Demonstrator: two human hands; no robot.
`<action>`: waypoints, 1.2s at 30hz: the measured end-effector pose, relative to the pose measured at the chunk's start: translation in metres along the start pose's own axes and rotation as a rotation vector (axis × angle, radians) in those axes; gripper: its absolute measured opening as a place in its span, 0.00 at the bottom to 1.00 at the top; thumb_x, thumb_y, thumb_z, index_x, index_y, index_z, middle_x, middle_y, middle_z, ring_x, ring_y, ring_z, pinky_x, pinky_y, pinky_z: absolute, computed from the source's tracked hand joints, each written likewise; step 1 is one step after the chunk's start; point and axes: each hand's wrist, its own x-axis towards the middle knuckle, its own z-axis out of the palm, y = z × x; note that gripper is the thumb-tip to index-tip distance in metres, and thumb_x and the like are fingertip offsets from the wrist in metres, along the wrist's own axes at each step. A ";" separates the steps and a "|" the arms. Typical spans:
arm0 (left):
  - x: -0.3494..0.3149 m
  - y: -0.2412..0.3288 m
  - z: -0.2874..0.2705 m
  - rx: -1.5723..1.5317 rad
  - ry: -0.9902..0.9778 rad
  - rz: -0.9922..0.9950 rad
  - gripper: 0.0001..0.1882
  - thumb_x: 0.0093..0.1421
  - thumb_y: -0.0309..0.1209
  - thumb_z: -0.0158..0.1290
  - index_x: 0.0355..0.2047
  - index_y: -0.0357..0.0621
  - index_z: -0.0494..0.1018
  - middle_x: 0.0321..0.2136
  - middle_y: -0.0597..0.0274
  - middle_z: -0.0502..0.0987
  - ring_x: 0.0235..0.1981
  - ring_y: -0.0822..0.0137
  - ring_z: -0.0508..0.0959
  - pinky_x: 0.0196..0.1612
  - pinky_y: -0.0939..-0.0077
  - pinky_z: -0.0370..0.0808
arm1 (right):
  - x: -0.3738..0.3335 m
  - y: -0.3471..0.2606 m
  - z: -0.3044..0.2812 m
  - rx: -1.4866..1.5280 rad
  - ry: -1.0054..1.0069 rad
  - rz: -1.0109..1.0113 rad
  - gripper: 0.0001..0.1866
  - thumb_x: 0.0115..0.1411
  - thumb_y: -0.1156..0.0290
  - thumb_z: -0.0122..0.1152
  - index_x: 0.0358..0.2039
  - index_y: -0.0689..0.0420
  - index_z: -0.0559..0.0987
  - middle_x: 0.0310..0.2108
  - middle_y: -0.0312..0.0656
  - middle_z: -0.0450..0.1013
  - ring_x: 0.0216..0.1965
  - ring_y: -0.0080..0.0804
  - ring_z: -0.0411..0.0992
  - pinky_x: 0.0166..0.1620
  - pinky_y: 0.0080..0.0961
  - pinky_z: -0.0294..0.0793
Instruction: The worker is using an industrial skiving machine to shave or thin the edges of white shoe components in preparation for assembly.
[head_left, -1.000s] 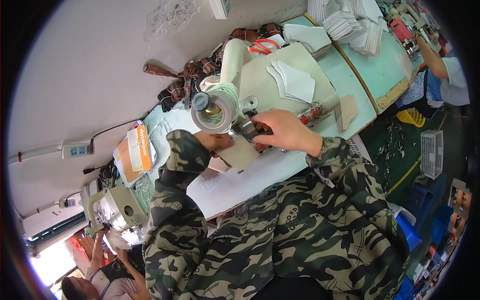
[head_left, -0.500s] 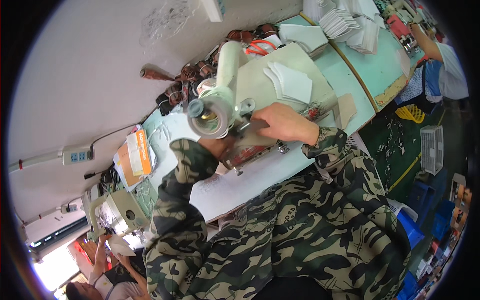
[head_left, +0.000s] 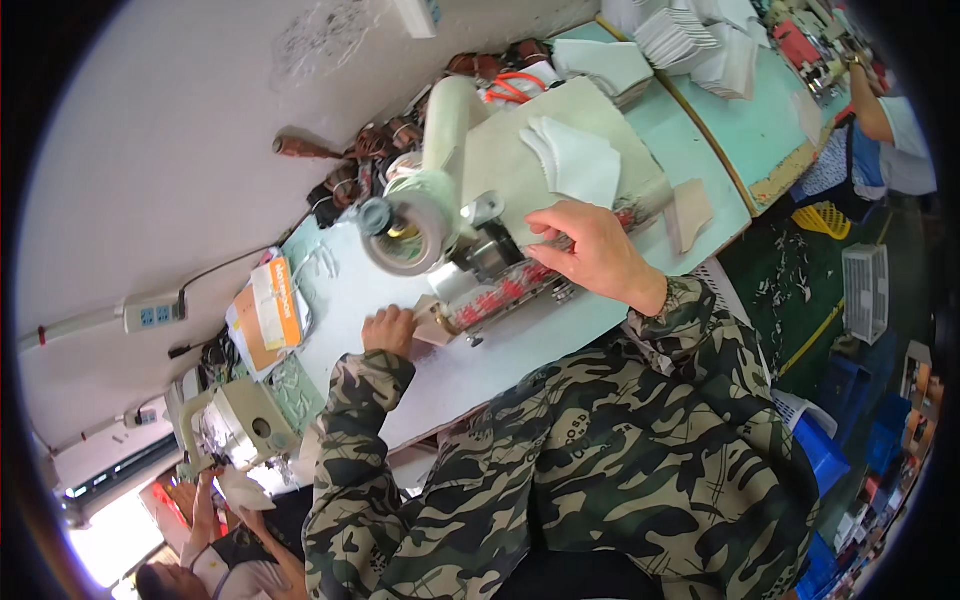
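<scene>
In the middle of the bench stands a cream sewing machine with a round handwheel-like ring and a slim bed speckled red. Left of the bed's end, my left hand is low over the bench top, fingers curled. A small beige flat piece sits at its thumb side, partly against the bed's end; the thumb's grip on it is largely hidden. My right hand hovers over the bed beside the dark needle-area mechanism. Its thumb and forefinger are apart, with nothing between them.
White cut pieces lie on the machine's cream platform, with more stacks at the far right. A beige scrap rests near the right edge. Papers and an orange-covered notebook lie left. Two other people work at machines nearby.
My left hand has come out from behind the machine head, moving left and down beside the beige piece. My right hand has drawn back slightly right from the needle area, fingers parting.
</scene>
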 end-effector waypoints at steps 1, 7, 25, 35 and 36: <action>0.005 -0.002 -0.001 0.005 0.123 0.126 0.06 0.53 0.37 0.55 0.24 0.51 0.71 0.24 0.65 0.72 0.26 0.60 0.76 0.32 0.58 0.72 | 0.000 -0.001 0.003 0.018 0.025 -0.039 0.16 0.52 0.72 0.67 0.41 0.60 0.76 0.32 0.43 0.75 0.29 0.32 0.74 0.31 0.25 0.73; 0.006 -0.004 0.000 -0.043 0.036 0.006 0.03 0.53 0.29 0.55 0.25 0.45 0.74 0.21 0.63 0.76 0.23 0.61 0.76 0.32 0.65 0.74 | -0.001 0.000 0.004 0.139 -0.027 0.107 0.16 0.51 0.70 0.67 0.39 0.62 0.77 0.31 0.46 0.76 0.29 0.34 0.76 0.33 0.27 0.74; 0.092 0.073 -0.129 -0.787 -0.002 0.339 0.14 0.61 0.38 0.51 0.27 0.40 0.77 0.14 0.65 0.71 0.16 0.73 0.72 0.21 0.77 0.68 | 0.027 0.002 0.016 -0.236 -0.319 -0.017 0.14 0.49 0.66 0.61 0.35 0.59 0.78 0.31 0.45 0.75 0.37 0.47 0.72 0.41 0.41 0.71; 0.015 0.000 -0.011 0.002 -0.312 -0.055 0.16 0.55 0.45 0.56 0.41 0.54 0.73 0.31 0.59 0.77 0.30 0.53 0.80 0.32 0.57 0.76 | 0.010 0.013 -0.022 -0.501 0.182 -0.148 0.16 0.48 0.70 0.65 0.39 0.56 0.75 0.36 0.42 0.73 0.36 0.44 0.70 0.39 0.39 0.69; 0.011 0.005 -0.010 0.002 -0.317 -0.059 0.16 0.55 0.45 0.56 0.41 0.54 0.73 0.31 0.59 0.77 0.30 0.53 0.80 0.32 0.57 0.76 | 0.006 0.007 -0.016 -0.362 0.188 -0.108 0.16 0.49 0.69 0.65 0.39 0.56 0.75 0.35 0.42 0.73 0.37 0.44 0.70 0.40 0.38 0.69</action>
